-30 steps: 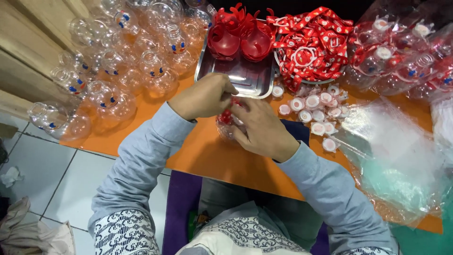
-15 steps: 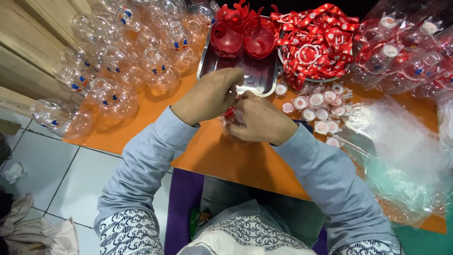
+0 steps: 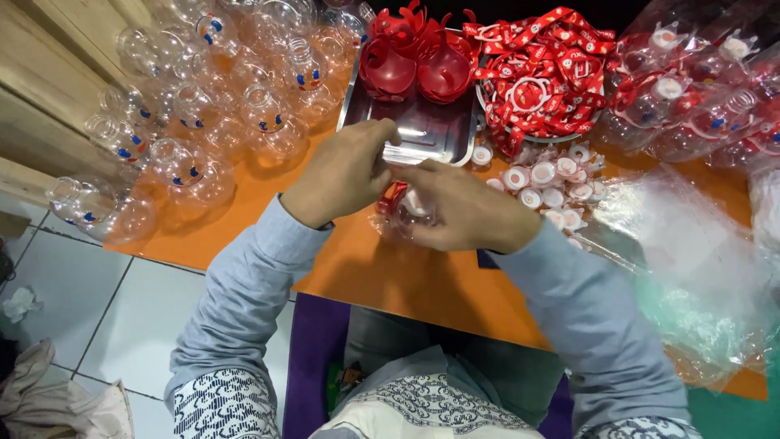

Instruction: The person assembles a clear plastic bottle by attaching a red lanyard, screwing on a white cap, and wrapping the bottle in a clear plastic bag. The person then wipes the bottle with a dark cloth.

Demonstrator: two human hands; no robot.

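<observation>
Orange surface (image 3: 244, 211) runs across the scene, its near edge cutting diagonally from the left down toward the right, with white floor tiles (image 3: 97, 301) below it on the left. Both hands meet just above that near edge, at the middle. The left hand (image 3: 341, 172) is closed with its fingertips pinched on a red strap piece (image 3: 395, 195), and the right hand (image 3: 467, 213) is cupped around a small clear plastic bottle (image 3: 410, 213) (mostly hidden under the fingers), holding it just above the surface. The two hands touch at the fingertips.

Just beyond the hands lies a metal tray (image 3: 431, 134), with red plastic cups (image 3: 414, 69) at its far end. Right of the tray sits a heap of red straps (image 3: 544, 73), and near it a cluster of small white and red caps (image 3: 544, 175), just beside the right hand. On the far left, clear round bottles (image 3: 211, 106) crowd the surface up to its left edge; one lies at the very corner. More clear bottles with red straps (image 3: 691, 97) fill the far right. Crumpled clear plastic bags (image 3: 691, 268) cover the right side down to the near edge.

Open room is scarce: a bare orange strip lies between the left bottles and the hands, and another along the near edge under the forearms.
</observation>
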